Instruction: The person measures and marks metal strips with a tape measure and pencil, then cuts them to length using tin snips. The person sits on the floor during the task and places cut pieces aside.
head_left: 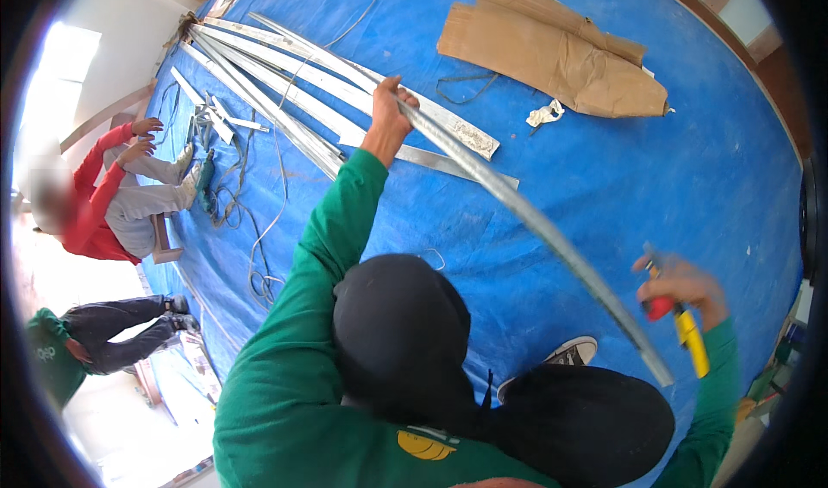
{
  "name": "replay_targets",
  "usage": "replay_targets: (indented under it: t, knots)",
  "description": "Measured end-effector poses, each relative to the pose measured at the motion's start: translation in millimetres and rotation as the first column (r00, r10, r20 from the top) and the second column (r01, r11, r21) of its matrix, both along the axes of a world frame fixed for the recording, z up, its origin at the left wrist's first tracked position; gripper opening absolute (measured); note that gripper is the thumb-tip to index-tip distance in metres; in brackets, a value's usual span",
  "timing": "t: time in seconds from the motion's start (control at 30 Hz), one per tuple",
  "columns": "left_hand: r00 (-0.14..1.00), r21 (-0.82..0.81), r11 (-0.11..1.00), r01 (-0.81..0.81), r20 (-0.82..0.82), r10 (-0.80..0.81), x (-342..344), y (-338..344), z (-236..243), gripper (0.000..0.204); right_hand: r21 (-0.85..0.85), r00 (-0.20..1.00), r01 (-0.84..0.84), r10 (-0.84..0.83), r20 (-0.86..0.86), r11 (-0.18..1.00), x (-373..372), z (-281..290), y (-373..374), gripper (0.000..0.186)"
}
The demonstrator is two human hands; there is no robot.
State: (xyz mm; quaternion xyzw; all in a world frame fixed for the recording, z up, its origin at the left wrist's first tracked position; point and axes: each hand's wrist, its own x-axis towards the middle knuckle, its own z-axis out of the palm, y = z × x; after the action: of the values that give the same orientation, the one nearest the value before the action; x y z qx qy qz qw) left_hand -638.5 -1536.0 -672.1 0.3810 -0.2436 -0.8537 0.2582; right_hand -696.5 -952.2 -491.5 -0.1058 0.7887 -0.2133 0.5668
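My left hand (392, 117) is wrapped round a long, thin galvanized metal channel (543, 225). The channel slants from the far left down to the near right, its near end close to my right leg. Out to the right, my right hand (688, 286) grips tin snips with yellow and red handles (693, 343), slightly blurred by motion. They are beside the channel's near end and look apart from it.
Several long metal profiles (285, 87) lie on the blue tarp (604, 186). Flattened brown cardboard (543, 52) and a crumpled white scrap (545, 113) lie farther off. At left, a person in red (90, 195) sits near a green power drill (205, 184) and cords; another person (103, 337) is nearer.
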Motion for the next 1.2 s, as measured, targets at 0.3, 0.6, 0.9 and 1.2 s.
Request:
replay_targets:
  t: [0.3, 0.6, 0.9, 1.2]
  knots:
    - [0.992, 0.207, 0.971, -0.124, 0.023, 0.121, -76, 71, 193, 0.027, -0.208, 0.918, 0.037, -0.116, -0.378, 0.977, -53, 292, 6, 0.086]
    - [0.985, 0.201, 0.965, -0.171, 0.021, 0.171, -33, 199, 391, 0.021, -0.074, 0.76, 0.234, -0.23, -0.609, 0.969, -7, 547, 11, 0.083]
    - [0.937, 0.348, 0.87, -0.348, 0.159, 0.311, -4, 336, 574, 0.021, -0.085, 0.78, 0.02, -0.069, -0.622, 0.996, -60, 724, 7, 0.063]
    - [0.824, 0.578, 0.596, -0.557, 0.293, 0.485, -16, 408, 663, 0.021, 0.03, 0.697, -0.347, 0.279, -0.66, 0.937, -134, 758, -42, 0.055]
